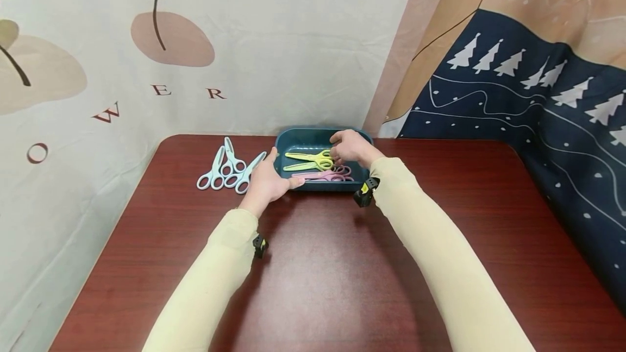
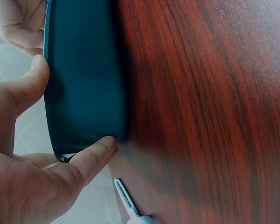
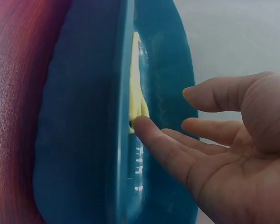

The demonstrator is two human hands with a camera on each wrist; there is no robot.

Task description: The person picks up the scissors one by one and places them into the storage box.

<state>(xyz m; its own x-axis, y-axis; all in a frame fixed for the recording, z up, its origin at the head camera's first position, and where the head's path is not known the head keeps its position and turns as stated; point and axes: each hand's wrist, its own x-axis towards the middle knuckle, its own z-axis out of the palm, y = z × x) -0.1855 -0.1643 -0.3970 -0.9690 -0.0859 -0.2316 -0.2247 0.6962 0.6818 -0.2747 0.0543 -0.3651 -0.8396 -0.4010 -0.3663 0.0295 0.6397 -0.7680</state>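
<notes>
A dark teal plastic tray [image 1: 305, 138] stands at the table's far edge. My left hand [image 1: 268, 181] grips its front left corner, with the thumb at the front rim and the fingers against the left end, as the left wrist view shows. Inside lie two pairs of yellow-green scissors [image 1: 305, 166], blades to the left, and pink scissors [image 1: 320, 175] along the front wall. Over the tray's right part hovers my right hand [image 1: 353, 148], its fingers loosely bent and holding nothing. In the right wrist view one fingertip [image 3: 143, 125] overlaps the yellow-green handles; contact is unclear.
Several light blue scissors [image 1: 215, 170] lie in a cluster on the reddish-brown table [image 1: 313, 265], left of the tray. A printed cloth [image 1: 293, 58] hangs right behind the table. A dark blue patterned cloth [image 1: 489, 102] hangs at the right.
</notes>
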